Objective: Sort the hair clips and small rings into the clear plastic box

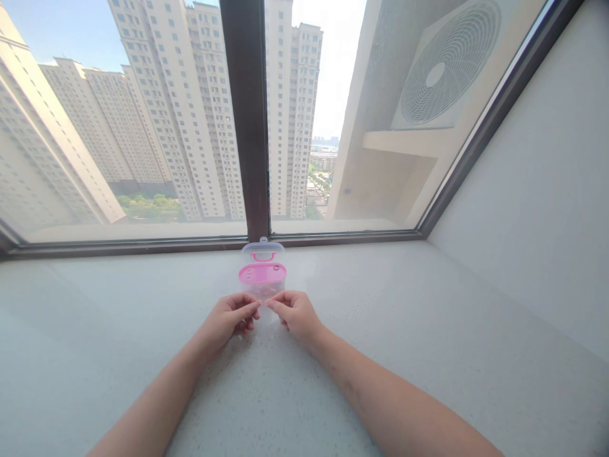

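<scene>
A small clear plastic box with a pink inner tray [262,273] stands on the windowsill against the window frame. Its clear lid [263,250], with a pink handle, is raised at the back. Some small ring-like items lie on the pink tray. Just in front of the box, my left hand [234,314] pinches thumb against forefinger. Opposite it, my right hand [294,312] makes a similar pinch, the fingertips close to the left ones. Whatever lies between the fingers is too small to make out.
The pale speckled sill [118,317] stretches to both sides of my arms. A dark window frame [245,120] rises behind the box, with tall buildings beyond the glass. A white wall [537,190] closes off the right side.
</scene>
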The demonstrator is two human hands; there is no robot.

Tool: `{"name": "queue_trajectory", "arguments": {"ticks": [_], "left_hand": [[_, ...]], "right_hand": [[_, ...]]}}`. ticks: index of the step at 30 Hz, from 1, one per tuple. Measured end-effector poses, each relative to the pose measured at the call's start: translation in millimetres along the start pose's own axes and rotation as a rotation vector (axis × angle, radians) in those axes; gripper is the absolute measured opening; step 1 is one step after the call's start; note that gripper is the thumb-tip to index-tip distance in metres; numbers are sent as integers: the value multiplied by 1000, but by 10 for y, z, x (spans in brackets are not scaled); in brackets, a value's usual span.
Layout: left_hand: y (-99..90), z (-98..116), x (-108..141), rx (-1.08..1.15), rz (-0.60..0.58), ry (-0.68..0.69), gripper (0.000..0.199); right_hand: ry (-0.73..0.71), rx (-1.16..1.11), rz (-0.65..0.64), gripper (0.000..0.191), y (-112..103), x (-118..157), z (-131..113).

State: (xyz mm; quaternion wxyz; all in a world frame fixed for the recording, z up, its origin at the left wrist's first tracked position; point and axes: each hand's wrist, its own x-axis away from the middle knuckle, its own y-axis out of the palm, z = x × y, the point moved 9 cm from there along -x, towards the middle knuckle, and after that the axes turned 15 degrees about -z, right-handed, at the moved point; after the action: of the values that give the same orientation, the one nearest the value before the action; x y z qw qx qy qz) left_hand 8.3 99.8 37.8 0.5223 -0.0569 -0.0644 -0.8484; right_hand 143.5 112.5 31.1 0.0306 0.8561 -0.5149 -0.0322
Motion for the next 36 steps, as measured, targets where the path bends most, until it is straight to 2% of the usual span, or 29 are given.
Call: {"name": "queue_trajectory", "arguments": {"ticks": [36], "left_hand": [[-75,-150,-69,63,-8,23,30]], "right_hand": [[3,-4,11,26,17,-49,69]]}}
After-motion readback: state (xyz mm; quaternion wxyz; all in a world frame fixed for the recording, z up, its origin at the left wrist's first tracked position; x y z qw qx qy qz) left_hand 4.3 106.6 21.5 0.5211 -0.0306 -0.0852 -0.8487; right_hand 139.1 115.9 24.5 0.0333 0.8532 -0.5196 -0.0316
